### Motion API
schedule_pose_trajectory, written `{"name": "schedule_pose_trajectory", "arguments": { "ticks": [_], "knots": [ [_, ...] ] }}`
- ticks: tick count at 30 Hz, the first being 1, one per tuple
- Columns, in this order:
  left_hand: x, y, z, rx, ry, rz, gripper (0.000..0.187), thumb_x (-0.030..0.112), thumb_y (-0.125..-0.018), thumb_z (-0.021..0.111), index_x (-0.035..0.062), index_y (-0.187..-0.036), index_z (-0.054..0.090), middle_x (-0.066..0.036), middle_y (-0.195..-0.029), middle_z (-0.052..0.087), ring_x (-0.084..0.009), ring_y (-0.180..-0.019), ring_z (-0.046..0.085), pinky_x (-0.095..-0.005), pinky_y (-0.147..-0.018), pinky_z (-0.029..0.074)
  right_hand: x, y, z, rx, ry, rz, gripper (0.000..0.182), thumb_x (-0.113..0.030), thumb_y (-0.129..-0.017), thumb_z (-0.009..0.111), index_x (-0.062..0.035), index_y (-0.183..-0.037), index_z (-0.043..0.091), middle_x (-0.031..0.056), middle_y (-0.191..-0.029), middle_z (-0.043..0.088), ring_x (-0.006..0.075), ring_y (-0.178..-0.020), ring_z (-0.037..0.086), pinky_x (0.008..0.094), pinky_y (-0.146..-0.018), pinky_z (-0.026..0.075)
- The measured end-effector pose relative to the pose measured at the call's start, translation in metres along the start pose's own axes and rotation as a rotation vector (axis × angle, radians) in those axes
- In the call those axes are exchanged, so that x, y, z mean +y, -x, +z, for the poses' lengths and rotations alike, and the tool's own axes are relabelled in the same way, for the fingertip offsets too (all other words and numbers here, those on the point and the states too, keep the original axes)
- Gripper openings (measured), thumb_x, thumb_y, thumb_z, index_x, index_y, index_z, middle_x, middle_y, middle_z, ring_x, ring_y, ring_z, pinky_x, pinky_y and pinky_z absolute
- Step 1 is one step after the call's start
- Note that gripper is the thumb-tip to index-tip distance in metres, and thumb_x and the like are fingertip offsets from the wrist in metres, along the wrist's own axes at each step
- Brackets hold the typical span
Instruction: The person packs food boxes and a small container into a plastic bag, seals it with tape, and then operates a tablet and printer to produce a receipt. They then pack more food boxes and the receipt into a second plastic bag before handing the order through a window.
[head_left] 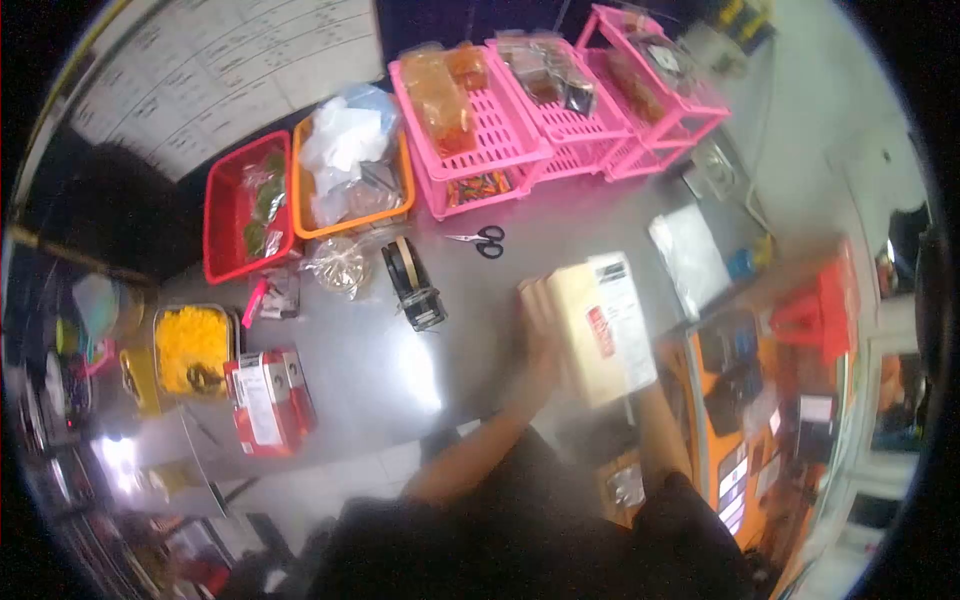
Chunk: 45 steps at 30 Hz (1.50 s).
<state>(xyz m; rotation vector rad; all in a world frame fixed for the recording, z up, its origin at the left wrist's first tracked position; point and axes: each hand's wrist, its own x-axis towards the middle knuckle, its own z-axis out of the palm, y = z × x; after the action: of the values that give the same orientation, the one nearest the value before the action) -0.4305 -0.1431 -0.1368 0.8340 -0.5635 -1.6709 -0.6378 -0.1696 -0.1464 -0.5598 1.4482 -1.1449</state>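
A cream box (pixel 578 330) with a red patch and a long white printed label is held up over the front right of the metal table. My left hand (pixel 541 345) grips its left side, slightly blurred. My right hand (pixel 648 396) is at the lower right edge of the box, its fingers mostly hidden behind it. Left of the box, a black tape dispenser (pixel 413 290) stands on the table. Black-handled scissors (pixel 486 241) lie beyond it, blades pointing left. At the front left sits a red box (pixel 268 402) with a white label.
Pink baskets (pixel 500 140), an orange basket (pixel 354 225) and a red basket (pixel 222 232) line the back of the metal table (pixel 350 370). A tray of yellow food (pixel 193 350) stands left. White sheets (pixel 688 250) lie right, near an orange surface holding phones.
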Motion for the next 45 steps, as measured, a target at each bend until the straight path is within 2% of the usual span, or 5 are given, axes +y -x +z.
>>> {"name": "schedule_pose_trajectory", "arguments": {
  "ticks": [9,17,24,30,45],
  "knots": [
    [0.018,-0.093,0.025,0.107,-0.447,0.037,0.076,0.041,-0.099,0.043,0.0051,-0.151,0.0,-0.018,-0.157,-0.006,-0.0295,-0.145,-0.011,-0.0406,-0.118,0.005,-0.028,-0.157,-0.029,-0.082,-0.031,0.048,0.029,-0.03,-0.097,0.047,-0.0041,-0.111,0.046,0.0059,-0.093,0.049,0.0205,-0.084,0.047,0.0385,-0.075,0.041],
    [0.257,0.195,-0.221,1.263,-1.0,0.526,0.032,0.024,-0.093,0.058,-0.0002,-0.114,0.058,-0.014,-0.111,0.06,-0.0242,-0.097,0.059,-0.0352,-0.081,0.048,0.089,0.026,-0.006,-0.065,-0.016,0.135,0.028,-0.03,-0.096,0.05,-0.0047,-0.104,0.058,0.0025,-0.081,0.057,0.0165,-0.067,0.053,0.033,-0.06,0.045],
    [0.288,0.273,-0.374,0.624,-0.684,0.019,0.063,0.04,-0.094,0.058,-0.0031,-0.137,0.044,-0.013,-0.133,0.053,-0.0171,-0.116,0.054,-0.0304,-0.1,0.04,0.131,0.175,0.321,-1.228,1.111,-0.221,0.056,-0.038,-0.098,0.044,-0.0002,-0.139,0.04,0.0206,-0.137,0.049,0.0305,-0.125,0.049,0.0409,-0.105,0.036],
    [0.299,0.254,-0.356,0.562,-0.352,-0.093,0.059,0.04,-0.094,0.058,-0.0003,-0.135,0.047,-0.01,-0.125,0.059,-0.0152,-0.112,0.056,-0.0287,-0.097,0.042,0.214,0.214,0.45,-1.124,0.484,-0.138,0.073,-0.031,-0.097,0.051,-0.0044,-0.15,0.009,0.0211,-0.142,0.038,0.0284,-0.13,0.042,0.0412,-0.106,0.037],
    [0.061,0.141,-0.14,-0.025,-0.609,0.038,0.063,0.025,-0.094,0.057,0.0027,-0.145,0.027,-0.017,-0.138,0.043,-0.0284,-0.128,0.042,-0.0385,-0.097,0.044,0.083,0.153,0.132,-0.316,0.226,0.234,0.052,-0.034,-0.098,0.048,0.0018,-0.136,0.042,0.0104,-0.124,0.055,0.0168,-0.114,0.051,0.0335,-0.098,0.041]
  ]
}}
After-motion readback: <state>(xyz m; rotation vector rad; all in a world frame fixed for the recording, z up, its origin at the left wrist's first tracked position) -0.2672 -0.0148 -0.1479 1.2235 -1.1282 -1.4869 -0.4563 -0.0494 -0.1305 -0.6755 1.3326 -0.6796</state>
